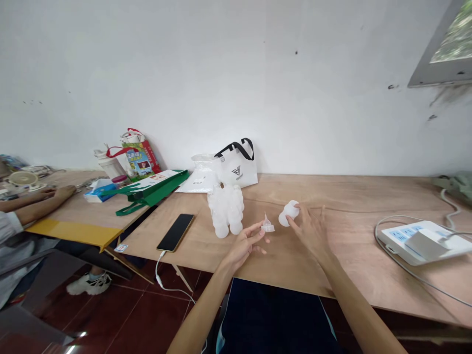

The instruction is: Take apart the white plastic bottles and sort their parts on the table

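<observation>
Between the thumb and fingers of my left hand (250,241) is a small clear pointed nozzle cap (267,225), its tip upward. My right hand (309,228) is closed with thumb and forefinger on a translucent white two-lobed container (288,213), just right of the cap. Its exact kind is not clear, and the other fingers are partly smeared by motion. Left of my hands stands a tight group of several similar translucent white rounded containers (224,211) on the wooden table (276,265).
A phone (176,232) on a cable lies left. Behind are a white plastic package (201,177) and a white bag (239,172) with black handles. A power strip (424,241) with cables lies right. A green bag (158,189) spans the gap toward another person's arms (44,199).
</observation>
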The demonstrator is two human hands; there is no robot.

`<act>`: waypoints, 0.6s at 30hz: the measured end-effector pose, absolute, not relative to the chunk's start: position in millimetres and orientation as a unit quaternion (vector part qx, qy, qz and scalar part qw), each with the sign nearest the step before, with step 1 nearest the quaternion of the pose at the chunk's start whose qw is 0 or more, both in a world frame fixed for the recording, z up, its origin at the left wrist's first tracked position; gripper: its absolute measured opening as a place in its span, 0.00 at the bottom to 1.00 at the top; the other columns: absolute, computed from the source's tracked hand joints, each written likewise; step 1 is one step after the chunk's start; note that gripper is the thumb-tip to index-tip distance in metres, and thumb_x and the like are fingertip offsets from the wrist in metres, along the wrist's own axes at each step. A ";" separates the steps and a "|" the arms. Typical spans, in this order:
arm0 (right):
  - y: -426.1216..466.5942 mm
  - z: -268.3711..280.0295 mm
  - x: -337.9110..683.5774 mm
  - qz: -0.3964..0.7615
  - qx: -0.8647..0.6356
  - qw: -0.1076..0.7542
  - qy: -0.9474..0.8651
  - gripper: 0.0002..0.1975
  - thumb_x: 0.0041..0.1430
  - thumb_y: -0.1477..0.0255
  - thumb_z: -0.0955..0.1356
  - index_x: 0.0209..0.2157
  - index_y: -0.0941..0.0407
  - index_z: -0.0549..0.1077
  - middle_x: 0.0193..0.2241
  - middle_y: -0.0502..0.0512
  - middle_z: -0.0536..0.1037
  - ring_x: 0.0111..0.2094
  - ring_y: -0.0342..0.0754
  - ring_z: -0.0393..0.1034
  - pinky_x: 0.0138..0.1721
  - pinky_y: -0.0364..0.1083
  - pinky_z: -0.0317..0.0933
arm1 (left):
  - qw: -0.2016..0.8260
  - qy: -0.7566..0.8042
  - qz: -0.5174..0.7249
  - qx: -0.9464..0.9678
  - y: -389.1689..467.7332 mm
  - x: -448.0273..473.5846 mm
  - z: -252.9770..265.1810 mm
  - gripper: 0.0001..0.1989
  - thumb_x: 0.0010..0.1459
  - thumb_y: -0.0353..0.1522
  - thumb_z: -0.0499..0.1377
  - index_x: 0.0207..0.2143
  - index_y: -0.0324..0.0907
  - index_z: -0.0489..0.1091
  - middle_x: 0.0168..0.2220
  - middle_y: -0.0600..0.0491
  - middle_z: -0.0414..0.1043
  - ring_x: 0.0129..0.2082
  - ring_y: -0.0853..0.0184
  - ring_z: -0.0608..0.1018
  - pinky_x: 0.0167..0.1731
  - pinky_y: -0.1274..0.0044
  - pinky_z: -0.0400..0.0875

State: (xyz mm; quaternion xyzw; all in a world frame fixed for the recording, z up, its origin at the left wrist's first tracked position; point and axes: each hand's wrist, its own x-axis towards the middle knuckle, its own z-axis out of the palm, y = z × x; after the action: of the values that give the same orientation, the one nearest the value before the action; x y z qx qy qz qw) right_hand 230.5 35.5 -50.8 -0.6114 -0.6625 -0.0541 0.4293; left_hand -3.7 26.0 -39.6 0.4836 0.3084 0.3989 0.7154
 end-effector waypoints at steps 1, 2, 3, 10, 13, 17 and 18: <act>29.2 -47.8 229.6 -0.023 -0.607 0.457 -0.650 0.19 0.67 0.55 0.63 0.50 0.52 0.68 0.46 0.61 0.81 0.49 0.61 0.76 0.66 0.74 0.42 | 0.718 0.306 0.399 0.482 25.6 -3.4 -39.1 0.24 0.60 0.37 0.69 0.58 0.46 0.75 0.63 0.44 0.67 0.38 0.70 0.76 0.28 0.80 0.78; 22.4 -45.3 228.7 0.021 -0.599 0.483 -0.638 0.21 0.65 0.54 0.65 0.53 0.52 0.66 0.49 0.62 0.80 0.51 0.61 0.75 0.63 0.71 0.52 | 0.720 0.304 0.399 0.479 25.2 -3.0 -38.6 0.24 0.60 0.37 0.68 0.58 0.46 0.74 0.63 0.45 0.67 0.38 0.70 0.77 0.28 0.80 0.78; 15.5 -43.5 227.9 0.072 -0.586 0.508 -0.627 0.24 0.64 0.54 0.66 0.56 0.51 0.64 0.52 0.63 0.78 0.52 0.61 0.75 0.59 0.67 0.61 | 0.723 0.303 0.401 0.474 24.7 -2.6 -38.2 0.24 0.60 0.37 0.68 0.59 0.47 0.74 0.63 0.45 0.67 0.37 0.71 0.77 0.28 0.80 0.78; -11.3 -54.9 224.7 0.261 -0.536 0.517 -0.614 0.33 0.63 0.57 0.68 0.62 0.50 0.51 0.52 0.62 0.75 0.42 0.54 0.78 0.39 0.54 0.73 | 0.716 0.305 0.441 0.446 24.0 2.7 -41.9 0.25 0.54 0.38 0.73 0.53 0.45 0.73 0.56 0.46 0.69 0.32 0.74 0.74 0.25 0.82 0.75; -13.1 -55.9 221.1 0.252 -0.546 0.448 -0.662 0.25 0.62 0.60 0.69 0.57 0.47 0.59 0.51 0.57 0.76 0.47 0.55 0.77 0.45 0.55 0.72 | 0.709 0.304 0.460 0.440 25.5 6.2 -47.6 0.25 0.52 0.37 0.73 0.51 0.44 0.72 0.54 0.47 0.70 0.31 0.75 0.74 0.25 0.82 0.73; -16.2 -46.5 213.2 0.207 -0.533 0.393 -0.720 0.14 0.63 0.64 0.69 0.50 0.45 0.68 0.49 0.51 0.79 0.50 0.54 0.76 0.49 0.56 0.70 | 0.695 0.308 0.452 0.466 26.6 7.4 -50.2 0.27 0.52 0.37 0.73 0.53 0.45 0.73 0.54 0.47 0.69 0.29 0.77 0.72 0.24 0.83 0.71; -16.7 -44.3 211.6 0.190 -0.527 0.392 -0.730 0.13 0.63 0.64 0.69 0.50 0.45 0.69 0.47 0.50 0.79 0.48 0.53 0.76 0.49 0.55 0.70 | 0.694 0.314 0.442 0.474 26.4 6.8 -49.2 0.27 0.53 0.37 0.73 0.54 0.45 0.73 0.54 0.47 0.69 0.29 0.77 0.72 0.24 0.83 0.71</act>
State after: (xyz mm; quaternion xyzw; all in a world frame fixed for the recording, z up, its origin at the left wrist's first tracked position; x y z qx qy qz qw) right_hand 211.6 -16.7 -44.3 -0.5271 -0.7297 0.1895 0.3923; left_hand 6.8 26.4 -49.2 0.4738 0.3140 0.4418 0.6941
